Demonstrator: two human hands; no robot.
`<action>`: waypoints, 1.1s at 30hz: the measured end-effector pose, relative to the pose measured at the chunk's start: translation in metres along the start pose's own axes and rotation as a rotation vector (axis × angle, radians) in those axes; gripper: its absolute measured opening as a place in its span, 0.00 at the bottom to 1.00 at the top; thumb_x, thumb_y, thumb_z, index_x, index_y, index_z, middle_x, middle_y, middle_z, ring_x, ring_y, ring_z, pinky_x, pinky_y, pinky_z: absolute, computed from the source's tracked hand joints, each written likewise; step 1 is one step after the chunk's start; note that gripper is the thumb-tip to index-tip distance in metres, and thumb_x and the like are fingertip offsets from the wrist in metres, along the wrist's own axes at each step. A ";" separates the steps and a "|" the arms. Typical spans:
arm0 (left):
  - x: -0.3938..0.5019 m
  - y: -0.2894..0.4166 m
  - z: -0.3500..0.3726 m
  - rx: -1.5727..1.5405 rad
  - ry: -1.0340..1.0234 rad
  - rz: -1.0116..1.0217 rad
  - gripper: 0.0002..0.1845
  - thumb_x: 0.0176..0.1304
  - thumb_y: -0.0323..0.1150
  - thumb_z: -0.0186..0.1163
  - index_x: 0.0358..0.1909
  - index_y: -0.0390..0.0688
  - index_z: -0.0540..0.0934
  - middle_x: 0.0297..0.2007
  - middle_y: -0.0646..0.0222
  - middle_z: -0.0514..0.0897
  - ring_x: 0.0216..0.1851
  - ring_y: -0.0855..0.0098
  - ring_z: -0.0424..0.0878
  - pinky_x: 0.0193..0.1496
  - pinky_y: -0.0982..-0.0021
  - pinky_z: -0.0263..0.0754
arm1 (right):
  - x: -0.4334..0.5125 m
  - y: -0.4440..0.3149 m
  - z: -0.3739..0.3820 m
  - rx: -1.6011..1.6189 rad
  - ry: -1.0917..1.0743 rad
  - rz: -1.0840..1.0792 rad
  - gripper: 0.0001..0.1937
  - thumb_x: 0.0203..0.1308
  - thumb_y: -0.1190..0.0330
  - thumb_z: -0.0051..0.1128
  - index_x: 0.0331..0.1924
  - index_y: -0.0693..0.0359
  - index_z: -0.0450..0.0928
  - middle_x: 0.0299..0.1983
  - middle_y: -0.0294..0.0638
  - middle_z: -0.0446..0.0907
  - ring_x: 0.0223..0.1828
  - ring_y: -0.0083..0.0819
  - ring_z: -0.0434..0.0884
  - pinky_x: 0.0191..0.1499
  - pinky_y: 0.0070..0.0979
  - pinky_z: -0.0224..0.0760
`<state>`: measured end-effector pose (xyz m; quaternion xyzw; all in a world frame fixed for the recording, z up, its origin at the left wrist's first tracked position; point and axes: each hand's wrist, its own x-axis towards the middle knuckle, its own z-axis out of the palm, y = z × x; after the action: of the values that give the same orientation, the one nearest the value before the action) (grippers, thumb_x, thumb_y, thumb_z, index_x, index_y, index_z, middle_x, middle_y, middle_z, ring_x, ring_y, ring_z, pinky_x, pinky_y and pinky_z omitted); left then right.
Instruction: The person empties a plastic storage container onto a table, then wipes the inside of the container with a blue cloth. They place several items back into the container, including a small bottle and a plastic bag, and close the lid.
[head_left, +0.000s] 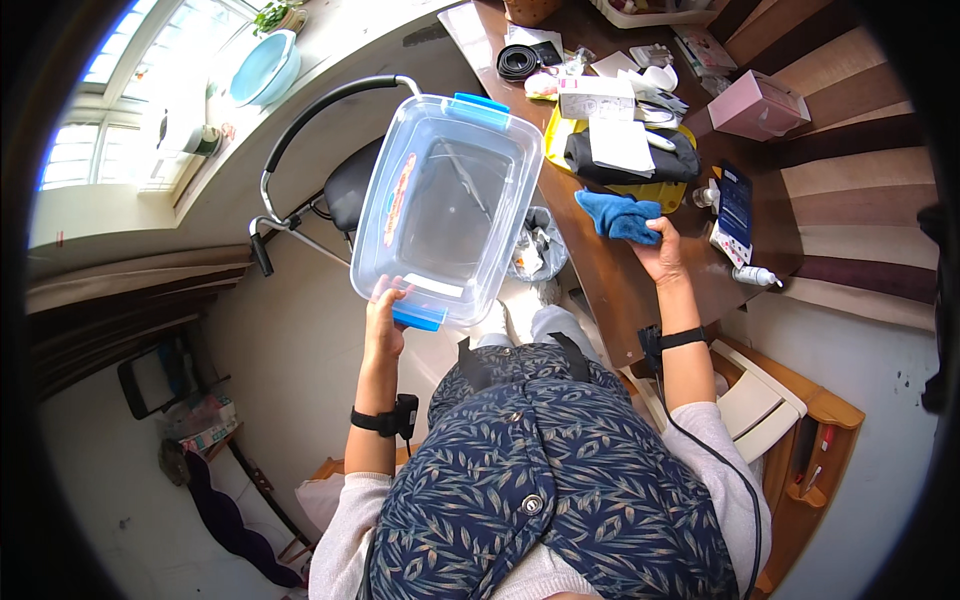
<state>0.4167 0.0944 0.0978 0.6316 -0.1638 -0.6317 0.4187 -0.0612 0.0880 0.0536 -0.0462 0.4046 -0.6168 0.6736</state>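
My left hand grips the near end of a clear plastic storage box, by its blue latch. The box is held up in the air, tilted, and I look into its bare inside. A second blue latch is on its far end, and a colored sticker runs along one side wall. In my right hand is a folded blue cloth, held over the edge of the brown wooden table.
On the table, a yellow tray bears a black fabric item, papers and boxes. A pink tissue box and a white bottle stand or lie further right. Below are a lined waste bin and a black-seated chair.
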 end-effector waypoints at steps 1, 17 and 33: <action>0.000 -0.001 -0.001 -0.007 -0.010 -0.003 0.47 0.55 0.28 0.57 0.77 0.39 0.48 0.69 0.52 0.65 0.67 0.49 0.71 0.57 0.41 0.76 | -0.014 -0.004 0.008 -0.034 -0.056 -0.048 0.24 0.50 0.70 0.56 0.55 0.68 0.75 0.51 0.43 0.81 0.55 0.37 0.79 0.64 0.35 0.70; -0.019 0.042 0.014 0.059 -0.145 0.528 0.38 0.61 0.23 0.57 0.75 0.33 0.57 0.65 0.53 0.71 0.58 0.64 0.77 0.46 0.66 0.82 | -0.102 0.096 0.235 -2.090 -0.727 -0.642 0.39 0.46 0.60 0.75 0.65 0.57 0.70 0.63 0.52 0.70 0.64 0.48 0.71 0.65 0.37 0.66; -0.030 0.098 -0.031 0.010 -0.161 0.798 0.55 0.62 0.35 0.72 0.77 0.37 0.41 0.72 0.52 0.61 0.60 0.62 0.78 0.57 0.63 0.77 | -0.067 0.218 0.260 -1.792 -0.660 -1.556 0.23 0.55 0.72 0.55 0.58 0.54 0.78 0.37 0.36 0.75 0.40 0.34 0.77 0.43 0.29 0.78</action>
<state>0.4727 0.0678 0.1850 0.4690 -0.4313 -0.4661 0.6138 0.2744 0.0834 0.1375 -0.8743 0.3602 -0.3172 -0.0727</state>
